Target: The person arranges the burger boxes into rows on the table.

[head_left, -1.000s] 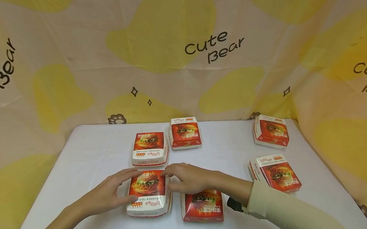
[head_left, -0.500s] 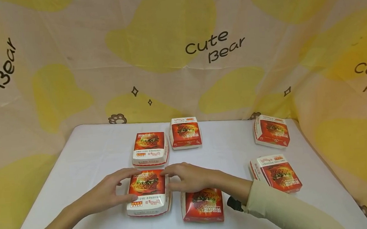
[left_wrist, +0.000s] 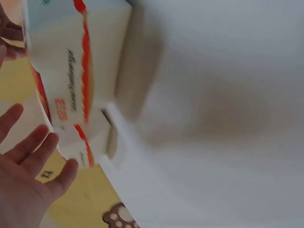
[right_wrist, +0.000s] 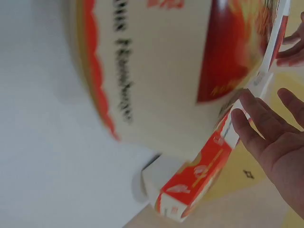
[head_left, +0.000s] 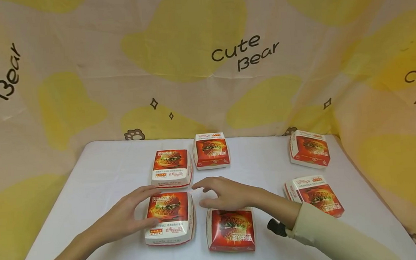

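A red and white burger box [head_left: 168, 219] lies on the table at the front left. My left hand [head_left: 127, 214] is spread at that box's left side, thumb and fingertips overlapping its edge in the head view. The left wrist view shows the left fingers [left_wrist: 40, 154] extended, nothing held between them. Just right of the same box, my right hand [head_left: 228, 193] hovers with loosely bent fingers and holds nothing. Under its palm sits another burger box [head_left: 230, 231], top edge partly covered. A third burger box [head_left: 171, 169] lies directly behind the first.
More burger boxes stand around: one at the back middle [head_left: 212, 150], one at the back right [head_left: 309, 149] and one at the right [head_left: 317, 197], partly behind the right forearm. A white-covered table [head_left: 98, 170] ends at a yellow patterned cloth [head_left: 189, 67] behind.
My right hand has drawn away from the front left box, moving right and slightly up. The left hand stays nearly in place beside it. The boxes keep their places.
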A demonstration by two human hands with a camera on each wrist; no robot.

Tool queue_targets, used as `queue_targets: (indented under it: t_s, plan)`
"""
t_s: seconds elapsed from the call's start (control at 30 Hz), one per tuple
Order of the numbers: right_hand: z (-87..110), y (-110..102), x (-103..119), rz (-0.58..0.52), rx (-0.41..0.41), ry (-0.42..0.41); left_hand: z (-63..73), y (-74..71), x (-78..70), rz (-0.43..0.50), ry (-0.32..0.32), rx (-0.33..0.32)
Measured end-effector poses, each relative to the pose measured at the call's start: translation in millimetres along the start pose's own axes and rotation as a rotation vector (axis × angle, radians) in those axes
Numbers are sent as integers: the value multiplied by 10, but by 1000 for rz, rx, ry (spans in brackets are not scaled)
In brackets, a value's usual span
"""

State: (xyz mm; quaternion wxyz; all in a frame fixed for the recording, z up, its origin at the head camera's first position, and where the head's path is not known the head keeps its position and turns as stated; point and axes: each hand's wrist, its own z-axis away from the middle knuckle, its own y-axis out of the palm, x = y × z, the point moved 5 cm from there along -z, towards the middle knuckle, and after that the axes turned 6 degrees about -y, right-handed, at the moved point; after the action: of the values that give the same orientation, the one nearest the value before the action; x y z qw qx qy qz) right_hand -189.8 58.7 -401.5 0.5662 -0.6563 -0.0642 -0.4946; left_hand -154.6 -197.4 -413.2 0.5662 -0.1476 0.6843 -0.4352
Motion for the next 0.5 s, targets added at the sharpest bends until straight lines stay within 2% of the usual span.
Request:
queue_targets:
  t_s: [0.1,0.23,0.3,0.4,0.5]
  plan:
    - [119,-68,-92,-9,-15,12,-16,49,-161,-20,-2,-34]
    - [302,-133,-207,-30,-16,67,-19,135,-449,-66,57,-77]
    - [389,-147,-253,-38,-4,99,-17,191,-584,-90,92,-79]
    - [493,-147,-322,-46,16,137,-20,298,-757,-97,99,-18]
    - [565,-131,-377,-53,30,151,-33,406,-896,-73,98,69]
